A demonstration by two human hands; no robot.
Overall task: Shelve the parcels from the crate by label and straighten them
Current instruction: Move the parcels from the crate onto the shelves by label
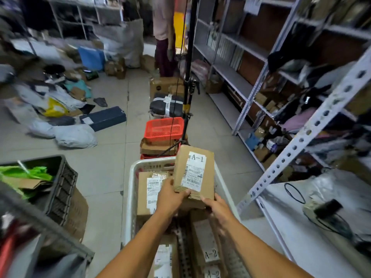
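A brown cardboard parcel (193,173) with a white label reading "A-1" is held above the white crate (131,189). My left hand (170,197) grips its lower left corner and my right hand (217,209) holds its bottom right edge. Inside the crate lie more brown parcels: one with a shipping label (149,189) at the far left, and two marked "A-2" (208,251) near the front. My forearms hide part of the crate's contents. Grey metal shelving (313,129) stands at the right, holding several packed bags and boxes.
A red basket (163,128) on flattened cardboard stands just beyond the crate, beside a black tripod pole (188,77). A black crate (58,181) with green bags sits at the left. Loose bags and parcels litter the floor at the left. A person stands at the back.
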